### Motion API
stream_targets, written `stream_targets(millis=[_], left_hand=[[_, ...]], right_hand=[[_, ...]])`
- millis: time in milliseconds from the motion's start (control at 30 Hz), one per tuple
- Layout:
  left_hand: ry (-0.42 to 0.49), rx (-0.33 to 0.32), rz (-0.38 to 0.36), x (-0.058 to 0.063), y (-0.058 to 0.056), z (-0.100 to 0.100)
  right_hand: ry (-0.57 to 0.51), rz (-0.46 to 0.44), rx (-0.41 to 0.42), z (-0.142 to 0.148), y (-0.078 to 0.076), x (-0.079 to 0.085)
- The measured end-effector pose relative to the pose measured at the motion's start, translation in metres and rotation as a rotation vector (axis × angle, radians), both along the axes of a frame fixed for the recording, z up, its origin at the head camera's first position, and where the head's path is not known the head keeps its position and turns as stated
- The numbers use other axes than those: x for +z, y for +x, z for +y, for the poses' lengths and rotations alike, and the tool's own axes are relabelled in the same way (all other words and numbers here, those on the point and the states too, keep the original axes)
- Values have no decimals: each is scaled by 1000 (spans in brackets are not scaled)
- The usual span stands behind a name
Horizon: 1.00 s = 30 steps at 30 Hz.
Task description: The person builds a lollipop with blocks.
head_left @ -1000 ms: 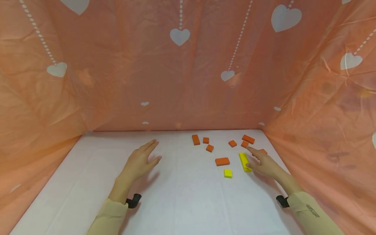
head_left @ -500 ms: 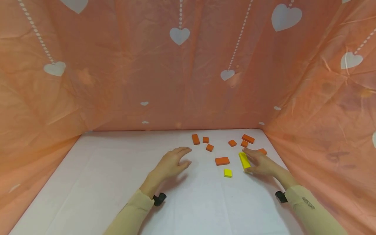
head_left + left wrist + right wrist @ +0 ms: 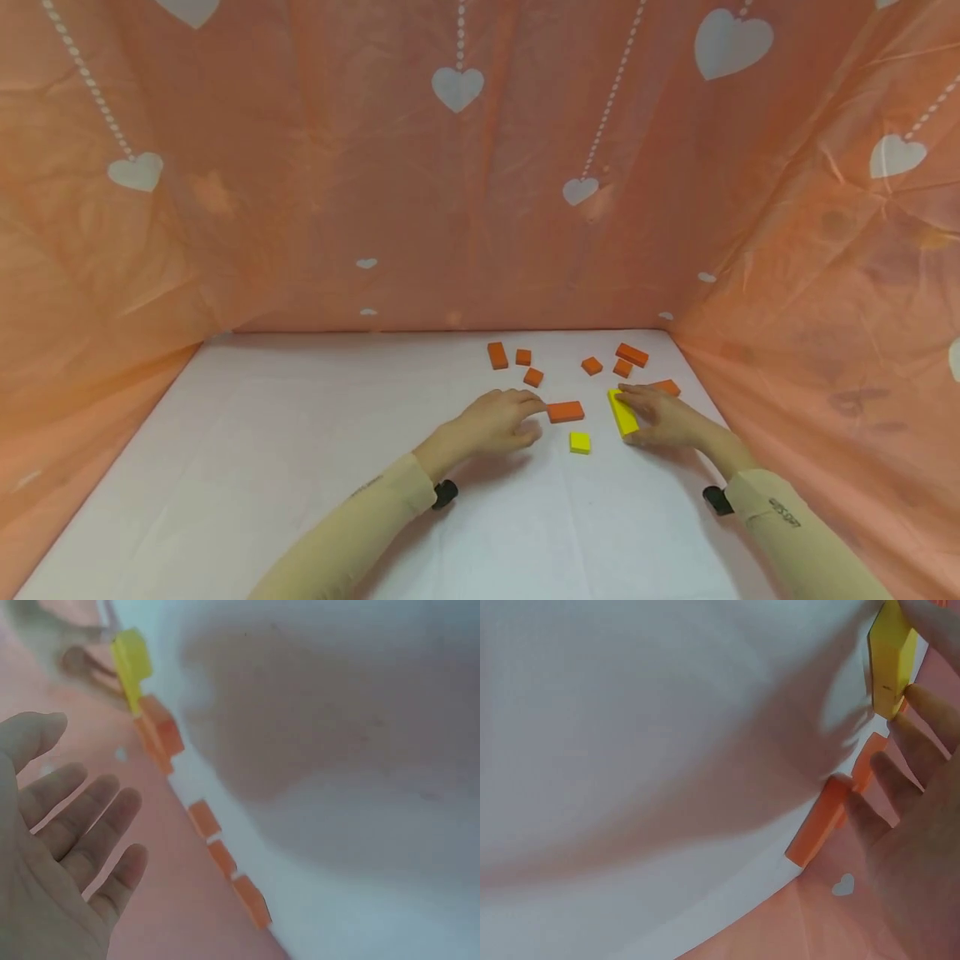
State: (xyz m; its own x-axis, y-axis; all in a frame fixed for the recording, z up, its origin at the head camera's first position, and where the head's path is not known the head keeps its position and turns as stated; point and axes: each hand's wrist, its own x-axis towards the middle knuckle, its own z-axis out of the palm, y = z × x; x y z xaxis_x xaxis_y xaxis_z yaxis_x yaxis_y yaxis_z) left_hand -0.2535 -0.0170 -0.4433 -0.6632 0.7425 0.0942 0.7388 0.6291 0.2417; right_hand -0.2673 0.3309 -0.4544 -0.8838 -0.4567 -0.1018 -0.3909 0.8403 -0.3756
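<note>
Worktop [image 3: 225, 442]: white, faintly creased, bounded at its far, left and right edges by a peach-orange draped curtain [image 3: 480, 208] printed with white hearts and dotted strings. Toward the far right corner: one orange oblong block [image 3: 632, 355]; a small orange square block [image 3: 623, 367] just beside it; a second orange square [image 3: 592, 366] to the left. Farther left, near the far edge: an upended-looking orange bar [image 3: 497, 356], with two small orange squares [image 3: 523, 357] to its right. Near the right edge: an orange slab [image 3: 666, 387], partly masked by the right hand [image 3: 660, 417]. Right hand: pinching a long yellow rectangular block [image 3: 621, 412] end to end, right half of worktop. Left hand [image 3: 501, 422]: fingers loosely spread, just beside a flat orange rectangular block [image 3: 566, 412], contact unclear. Nearer the near edge: a small yellow square block [image 3: 579, 442]
</note>
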Motion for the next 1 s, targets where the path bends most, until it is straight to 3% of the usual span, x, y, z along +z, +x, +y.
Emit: stream_targets(millis=[200, 533, 1000], left_hand=[[-90, -73, 38, -8, -9, 25], [-134, -192, 73, -17, -15, 51], [-168, -238, 99, -22, -19, 71]], right_hand=[[10, -1, -5, 1, 0, 0], [-9, -16, -14, 1, -1, 1], [-21, -41, 4, 3, -2, 1]])
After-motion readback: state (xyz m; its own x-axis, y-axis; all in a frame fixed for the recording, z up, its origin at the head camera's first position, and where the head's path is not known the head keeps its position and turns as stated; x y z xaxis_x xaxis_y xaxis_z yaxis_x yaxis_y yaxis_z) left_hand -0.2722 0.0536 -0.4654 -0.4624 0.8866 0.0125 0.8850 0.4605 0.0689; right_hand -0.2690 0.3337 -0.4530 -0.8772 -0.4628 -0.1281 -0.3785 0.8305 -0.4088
